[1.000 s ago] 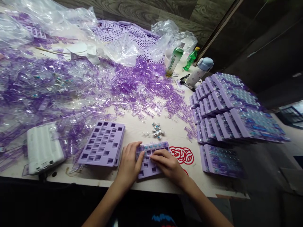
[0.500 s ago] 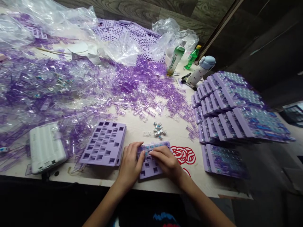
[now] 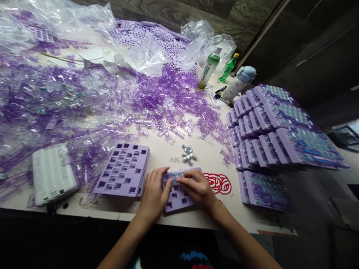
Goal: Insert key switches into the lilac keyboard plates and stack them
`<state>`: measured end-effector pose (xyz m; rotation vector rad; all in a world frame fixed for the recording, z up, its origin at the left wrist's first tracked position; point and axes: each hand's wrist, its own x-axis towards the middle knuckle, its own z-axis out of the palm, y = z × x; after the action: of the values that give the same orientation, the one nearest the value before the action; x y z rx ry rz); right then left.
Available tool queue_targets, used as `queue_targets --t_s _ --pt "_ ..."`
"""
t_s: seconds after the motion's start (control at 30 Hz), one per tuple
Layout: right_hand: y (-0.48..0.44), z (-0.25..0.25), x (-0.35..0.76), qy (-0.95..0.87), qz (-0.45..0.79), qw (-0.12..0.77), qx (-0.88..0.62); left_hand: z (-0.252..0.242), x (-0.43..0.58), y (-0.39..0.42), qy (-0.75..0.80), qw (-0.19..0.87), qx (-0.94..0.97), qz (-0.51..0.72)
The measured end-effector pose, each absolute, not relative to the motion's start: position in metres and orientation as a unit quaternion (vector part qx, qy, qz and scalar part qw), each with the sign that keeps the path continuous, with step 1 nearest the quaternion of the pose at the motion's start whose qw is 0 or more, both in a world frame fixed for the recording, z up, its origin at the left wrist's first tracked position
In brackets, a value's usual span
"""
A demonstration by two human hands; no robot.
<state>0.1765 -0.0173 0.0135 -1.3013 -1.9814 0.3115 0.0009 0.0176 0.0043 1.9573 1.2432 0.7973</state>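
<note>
A light purple keypad plate with square holes lies on the table in front of me. Pale blue and clear pieces fill part of its upper rows, while lower holes stay bare. My left hand grips the plate's left side, thumb over its face. Over the plate's upper right, my right hand has its fingers pinched together near the left thumb; whatever sits in the pinch is too small to make out. Just beyond lies a small pile of silvery, blue-dotted pieces. A stack of similar purple plates is left of my left hand.
Loose clear and purple keycaps cover the table's left and back. Rows of filled plates stand at right, near bottles and a flask. A white slotted case lies at left; plastic bags are behind.
My right hand's fingers have shifted slightly on the plate and curled more. My left hand keeps its hold, and the plate stays in place.
</note>
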Motion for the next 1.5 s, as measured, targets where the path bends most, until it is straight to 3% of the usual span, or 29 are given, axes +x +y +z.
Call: queue_targets --t_s 0.4,0.63,0.97,1.27,1.5 --pt "-0.02 0.017 0.172 -0.727 0.092 0.341 -0.589 0.004 0.0 0.017 0.475 0.336 0.756 0.3" --pt "-0.02 0.026 0.181 -0.802 0.018 0.275 -0.53 0.005 0.0 0.017 0.47 0.325 0.761 0.308" --pt "-0.019 0.014 0.18 -0.787 0.034 0.305 -0.535 0.005 0.0 0.016 0.469 0.337 0.756 0.309" --pt "-0.028 0.023 0.178 -0.819 -0.036 0.238 -0.52 0.006 0.0 0.017 0.47 0.344 0.755 0.301" --pt "0.006 0.035 0.191 -0.796 0.027 0.297 -0.526 0.008 -0.001 0.018 0.463 0.337 0.765 0.294"
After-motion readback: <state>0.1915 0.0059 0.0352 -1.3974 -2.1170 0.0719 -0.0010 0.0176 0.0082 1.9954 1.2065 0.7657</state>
